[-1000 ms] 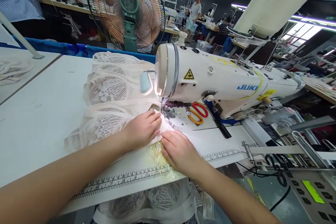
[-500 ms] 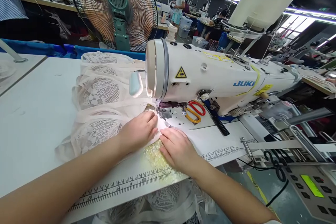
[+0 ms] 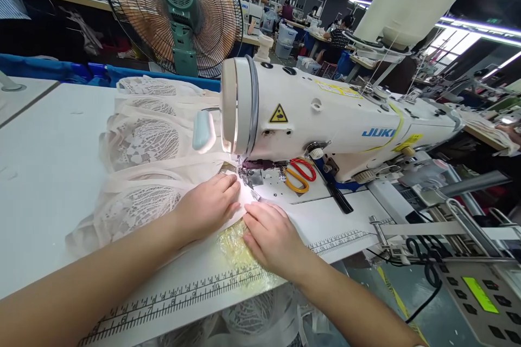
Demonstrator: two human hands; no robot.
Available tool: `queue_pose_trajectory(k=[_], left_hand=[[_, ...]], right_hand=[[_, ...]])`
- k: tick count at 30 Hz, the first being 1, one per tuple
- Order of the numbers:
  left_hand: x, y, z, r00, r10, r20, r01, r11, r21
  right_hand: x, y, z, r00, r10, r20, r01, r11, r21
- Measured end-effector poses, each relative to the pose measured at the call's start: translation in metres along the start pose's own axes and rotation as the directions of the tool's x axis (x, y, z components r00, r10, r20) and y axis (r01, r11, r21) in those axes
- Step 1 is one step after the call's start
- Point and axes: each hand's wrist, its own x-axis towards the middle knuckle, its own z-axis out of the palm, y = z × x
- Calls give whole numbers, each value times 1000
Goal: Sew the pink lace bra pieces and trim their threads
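A pale pink lace bra [image 3: 152, 141], one of several joined pieces, lies on the white table left of the sewing machine [image 3: 313, 108]. Part of its smooth fabric runs under the needle area, where the presser foot [image 3: 245, 173] partly shows. My left hand [image 3: 207, 207] presses down on this fabric just in front of the foot, fingers together and bent. To its right, my right hand [image 3: 272, 230] grips the fabric's near edge between fingers and thumb. Yellowish clear tape [image 3: 234, 249] covers the table under the hands. The fingertips' exact hold is partly hidden.
Red-and-orange-handled scissors [image 3: 301, 174] and a black-handled tool [image 3: 340, 198] lie beside the machine bed. A printed ruler [image 3: 191, 287] runs along the table's front edge. More lace bras [image 3: 252, 314] hang below. A fan [image 3: 179, 11] stands behind; a control panel [image 3: 476, 293] is at right.
The view has shifted slightly, so the machine and bra pieces sit a little further left. Both hands keep their hold by the presser foot. A person in the background has moved left.
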Motion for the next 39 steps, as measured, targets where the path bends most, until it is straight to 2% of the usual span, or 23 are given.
queue_pose_trajectory(k=[10,20,26,29,31,35,37,39], left_hand=[[-2,-1,5,999,7,-37,-8,1000,-18],[-2,-4,6,1000,18,-26,-18,999,-27],[4,-16,6,999,44,-5,-44,999,-28],[9,-24,4,996,91,-20,-91,996,-13],[10,-25,1,987,146,-67,-145,989,18],[1,-11,-5,930,310,-198,-304,951,62],[-7,-3,-6,907,361,-219,-354,933,69],[-13,0,-7,903,380,-203,-368,925,96]], right_hand=[[2,-1,-3,999,16,38,-18,999,40],[1,-1,0,998,22,59,-24,999,22],[5,-2,1,995,29,95,-32,999,28],[7,-2,4,995,40,93,-41,999,8],[8,-3,5,993,59,100,-58,998,-4],[9,-3,7,990,85,114,-85,996,-8],[9,-3,8,988,96,119,-97,995,0],[8,-3,8,988,103,113,-105,994,6]])
